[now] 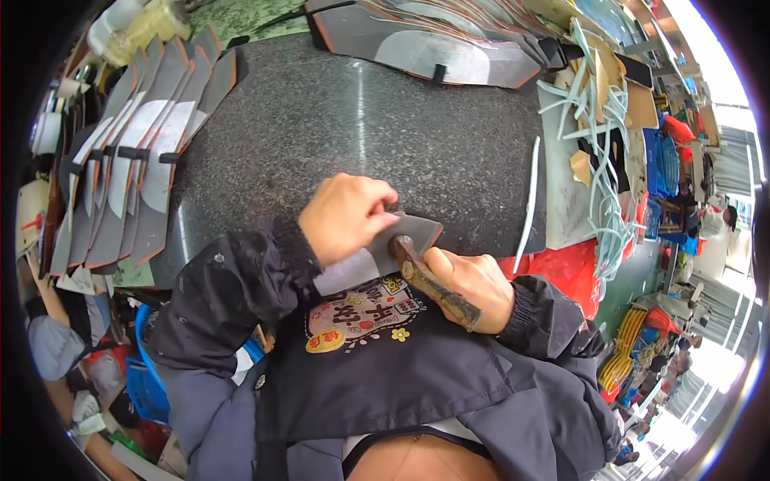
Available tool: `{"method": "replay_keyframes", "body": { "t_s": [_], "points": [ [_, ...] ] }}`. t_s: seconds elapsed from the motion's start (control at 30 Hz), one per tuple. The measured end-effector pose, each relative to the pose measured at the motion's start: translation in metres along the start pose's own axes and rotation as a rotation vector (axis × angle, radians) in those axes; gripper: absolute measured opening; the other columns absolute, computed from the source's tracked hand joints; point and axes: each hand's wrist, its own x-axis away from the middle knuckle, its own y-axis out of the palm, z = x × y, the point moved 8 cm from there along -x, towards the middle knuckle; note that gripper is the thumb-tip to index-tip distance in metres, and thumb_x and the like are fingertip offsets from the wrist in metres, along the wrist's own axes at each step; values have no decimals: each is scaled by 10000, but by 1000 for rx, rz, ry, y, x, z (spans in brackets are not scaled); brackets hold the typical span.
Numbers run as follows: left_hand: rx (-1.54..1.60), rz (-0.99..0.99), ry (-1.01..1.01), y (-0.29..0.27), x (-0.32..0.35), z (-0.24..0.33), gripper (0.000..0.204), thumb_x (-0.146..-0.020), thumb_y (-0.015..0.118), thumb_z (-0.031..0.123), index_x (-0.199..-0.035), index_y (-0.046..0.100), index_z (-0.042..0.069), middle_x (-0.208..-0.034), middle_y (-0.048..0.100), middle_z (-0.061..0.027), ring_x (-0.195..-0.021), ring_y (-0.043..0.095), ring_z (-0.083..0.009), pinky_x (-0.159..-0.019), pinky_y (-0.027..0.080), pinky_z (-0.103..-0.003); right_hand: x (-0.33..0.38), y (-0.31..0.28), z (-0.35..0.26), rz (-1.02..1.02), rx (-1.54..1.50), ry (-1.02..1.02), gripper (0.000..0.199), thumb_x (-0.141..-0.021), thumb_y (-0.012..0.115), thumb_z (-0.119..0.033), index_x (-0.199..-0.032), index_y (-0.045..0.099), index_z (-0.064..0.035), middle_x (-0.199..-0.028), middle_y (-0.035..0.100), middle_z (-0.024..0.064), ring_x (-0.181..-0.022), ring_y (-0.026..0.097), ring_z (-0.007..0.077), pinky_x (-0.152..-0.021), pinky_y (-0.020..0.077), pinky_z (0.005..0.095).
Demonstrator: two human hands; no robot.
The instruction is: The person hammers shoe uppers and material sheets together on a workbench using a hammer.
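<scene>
A grey panel (422,228) with an orange edge and a pale section lies at the table's near edge, in front of my apron. Curled fingers and thumb of my left hand (345,215) come together at the panel's far edge; what lies between them is hidden. My right hand (475,290) is wrapped round a worn brown hammer (437,287). The hammer's dark end rests over or on the panel, and its rough handle points back toward me and to the right.
Overlapping grey panels (132,164) with black tabs fan out on the left. Another stack of panels (433,56) lies at the far side of the dark speckled tabletop (273,120). Right are a pale strip (528,200), a tangle of strips (605,192) and red plastic (573,272).
</scene>
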Motion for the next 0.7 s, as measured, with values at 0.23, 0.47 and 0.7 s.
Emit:
{"method": "replay_keyframes", "body": {
  "t_s": [0.23,0.47,0.7],
  "points": [
    [-137,244,408,4,15,13,92,-784,654,89,-870,665,57,-831,618,-57,-767,633,-250,-651,516,-355,0,-37,11,169,-333,-57,196,-890,620,-126,-1070,587,-56,-805,544,152,-710,604,344,-581,486,381],
    [-371,261,500,9,24,22,177,-761,688,71,-935,661,52,-880,630,-75,-782,631,-268,-677,522,-354,-22,-39,17,106,20,64,191,-869,600,-122,-1001,478,-57,-672,585,166,-617,603,400,-525,479,463],
    [-430,335,355,11,57,15,331,-741,678,27,-1070,648,27,-933,614,-86,-777,603,-245,-692,497,-339,-31,-42,23,129,-6,-107,201,-904,564,-200,-1042,501,-68,-670,594,159,-604,598,393,-534,480,468]
  ]
}}
